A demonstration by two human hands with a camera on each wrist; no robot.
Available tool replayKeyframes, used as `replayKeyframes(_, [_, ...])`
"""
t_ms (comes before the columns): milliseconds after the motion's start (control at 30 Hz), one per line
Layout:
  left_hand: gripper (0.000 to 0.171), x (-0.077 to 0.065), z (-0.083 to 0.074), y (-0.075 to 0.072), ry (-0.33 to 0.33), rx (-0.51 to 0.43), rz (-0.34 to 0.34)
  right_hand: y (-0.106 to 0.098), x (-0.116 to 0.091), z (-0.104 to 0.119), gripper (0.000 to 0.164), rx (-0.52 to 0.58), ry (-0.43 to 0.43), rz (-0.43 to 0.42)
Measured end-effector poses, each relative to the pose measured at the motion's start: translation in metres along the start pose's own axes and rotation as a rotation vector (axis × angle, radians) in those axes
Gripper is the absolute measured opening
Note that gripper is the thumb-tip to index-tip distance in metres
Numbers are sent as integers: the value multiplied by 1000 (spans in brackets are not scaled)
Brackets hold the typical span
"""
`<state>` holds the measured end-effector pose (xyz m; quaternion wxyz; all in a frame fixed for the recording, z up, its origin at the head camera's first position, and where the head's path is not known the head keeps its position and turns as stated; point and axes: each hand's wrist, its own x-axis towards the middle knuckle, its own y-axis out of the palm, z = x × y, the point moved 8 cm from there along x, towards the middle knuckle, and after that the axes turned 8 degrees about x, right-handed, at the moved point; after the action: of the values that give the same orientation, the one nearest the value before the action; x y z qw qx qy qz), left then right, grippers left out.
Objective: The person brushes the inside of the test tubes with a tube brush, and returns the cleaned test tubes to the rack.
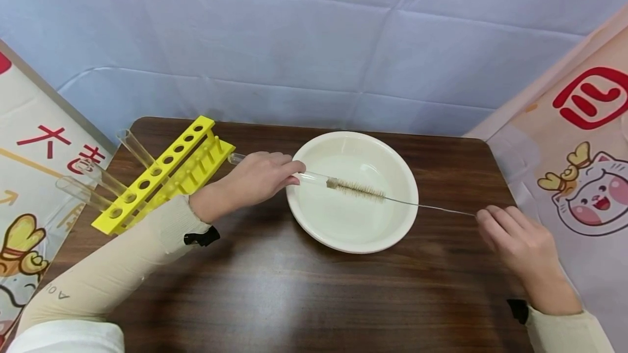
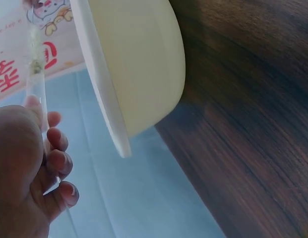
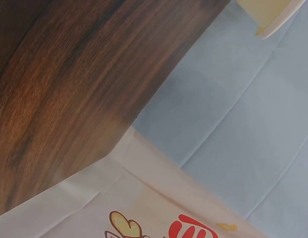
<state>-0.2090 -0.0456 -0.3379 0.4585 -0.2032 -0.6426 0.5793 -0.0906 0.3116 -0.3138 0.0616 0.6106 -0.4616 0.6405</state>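
My left hand (image 1: 255, 181) grips a clear glass test tube (image 1: 314, 178), its mouth over the white basin (image 1: 350, 247) and its closed end out to the left. In the left wrist view, fingers (image 2: 58, 161) curl round the tube (image 2: 36, 89). My right hand (image 1: 520, 241), at the right of the basin, pinches the wire handle of a test tube brush (image 1: 358, 188). The tan bristles lie over the basin, outside most of the tube; whether the tip is just inside the mouth, I cannot tell. The right wrist view does not show the right hand.
A yellow test tube rack (image 1: 168, 160) stands at the left of the dark wooden table (image 1: 275, 298), with three slanting glass tubes (image 1: 137, 148) in it. Pale cloth (image 1: 294, 42) hangs behind the table, and printed sheets flank both sides. The basin appears to hold water.
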Motion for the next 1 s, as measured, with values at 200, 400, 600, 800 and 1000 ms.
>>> replayKeyframes(200, [22,4,-3,-2,13,30,-9,0,1,-3,29,14,50,7])
replayKeyframes(400, [21,9,-10,-4,24,11,-43,8,6,1,30,37,68,74])
replayKeyframes(600, [20,18,-18,-3,46,-1,-61,21,16,10,31,83,64,100])
replayKeyframes(800, [20,23,-25,-3,59,4,-76,35,26,17,32,134,61,140])
replayKeyframes(1000, [20,32,-39,4,94,-1,-25,54,31,24,33,198,68,198])
